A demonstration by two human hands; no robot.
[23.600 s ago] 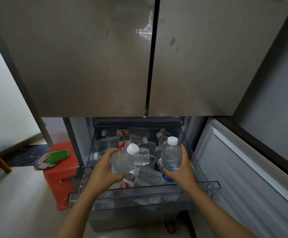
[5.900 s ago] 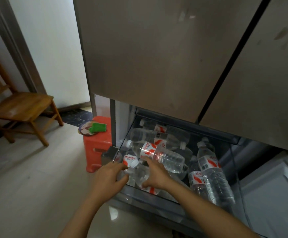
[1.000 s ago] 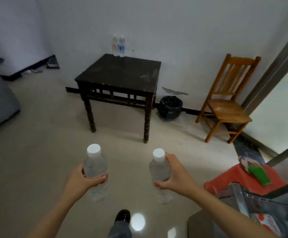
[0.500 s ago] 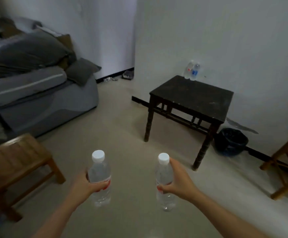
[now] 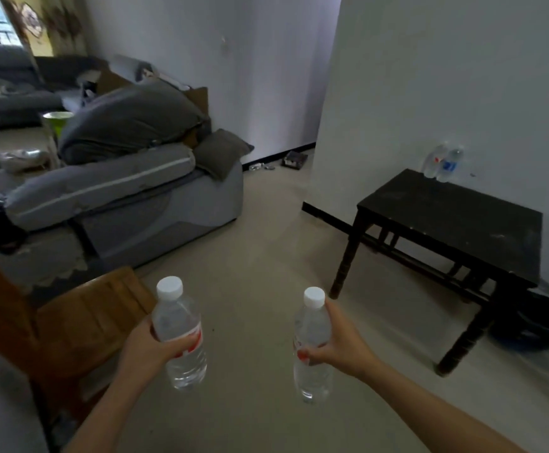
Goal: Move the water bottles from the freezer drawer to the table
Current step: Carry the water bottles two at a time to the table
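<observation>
- Swung leftward since half a second ago, the view now puts the dark square-topped table [image 5: 456,220] ahead and right of the right hand [image 5: 338,346].
- Left hand [image 5: 150,351] wraps a clear ribbed plastic bottle [image 5: 181,341], white-capped, upright.
- Right hand closes round a second bottle [image 5: 310,348], likewise upright.
- Two more bottles [image 5: 441,163] stand on the table's far corner.
- Grey padded sofa [image 5: 109,191] lies beyond the left hand.
</observation>
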